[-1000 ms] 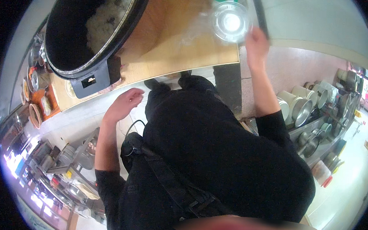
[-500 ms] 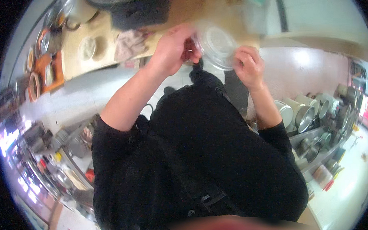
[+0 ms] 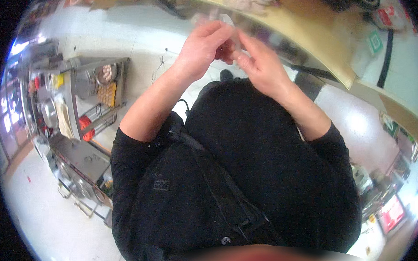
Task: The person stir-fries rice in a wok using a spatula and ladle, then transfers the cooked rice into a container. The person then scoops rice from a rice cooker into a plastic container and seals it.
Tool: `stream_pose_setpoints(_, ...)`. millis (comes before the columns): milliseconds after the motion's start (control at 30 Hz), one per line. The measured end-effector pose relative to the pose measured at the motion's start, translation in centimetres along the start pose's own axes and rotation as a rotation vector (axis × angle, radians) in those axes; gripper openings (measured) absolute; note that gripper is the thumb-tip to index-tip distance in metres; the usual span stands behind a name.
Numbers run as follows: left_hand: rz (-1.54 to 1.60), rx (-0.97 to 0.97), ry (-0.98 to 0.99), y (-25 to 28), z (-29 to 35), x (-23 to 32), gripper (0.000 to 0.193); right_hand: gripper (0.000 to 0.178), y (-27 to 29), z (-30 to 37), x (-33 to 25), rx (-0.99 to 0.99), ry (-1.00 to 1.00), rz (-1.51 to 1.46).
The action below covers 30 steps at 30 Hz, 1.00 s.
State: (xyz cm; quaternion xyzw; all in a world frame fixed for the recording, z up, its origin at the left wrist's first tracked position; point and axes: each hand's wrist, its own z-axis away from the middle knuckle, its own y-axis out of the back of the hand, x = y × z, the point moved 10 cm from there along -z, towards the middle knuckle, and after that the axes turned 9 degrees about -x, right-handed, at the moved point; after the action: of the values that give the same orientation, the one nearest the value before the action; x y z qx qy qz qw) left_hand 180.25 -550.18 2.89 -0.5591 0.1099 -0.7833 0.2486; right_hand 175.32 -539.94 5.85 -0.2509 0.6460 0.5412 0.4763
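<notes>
My left hand (image 3: pixel 204 48) is closed round a clear round plastic container (image 3: pixel 228 20), seen almost edge-on at the top middle. Only its pale translucent rim shows; the rest is hidden behind my fingers. From the other side my right hand (image 3: pixel 265 67) presses its fingers and thumb against the rim. Both hands are close together in front of my body, above the floor and short of the table edge. Whether anything is inside the container cannot be made out.
A pale wooden table (image 3: pixel 311 34) curves across the top right, with a crumpled cloth (image 3: pixel 249 0) on it. On the left stands a metal shelf rack (image 3: pixel 71 85) with pots, eggs in a bowl (image 3: pixel 107 74) and an egg tray (image 3: pixel 107 95).
My body and view have turned left, away from the table. The container has tipped from face-up to nearly edge-on, and my right hand has come closer to my left.
</notes>
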Motion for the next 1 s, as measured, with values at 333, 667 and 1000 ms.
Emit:
stream_pose_setpoints(333,-0.077,0.156,0.009,5.0,5.3,-1.0,0.025,0.039,-4.9,-2.8,-3.5,-0.188,0.065,0.112)
stream_pose_setpoints(667,0.049,-0.004,0.06,4.8,2.9,-2.5,0.021,0.032,-4.2,-2.4,-1.2,-0.287,-0.132,-0.112)
stream_pose_setpoints(1000,-0.027,-0.141,0.022,2.3,-0.4,-3.8,0.021,0.035,-2.2,0.0,2.0,-0.228,-0.31,-0.299)
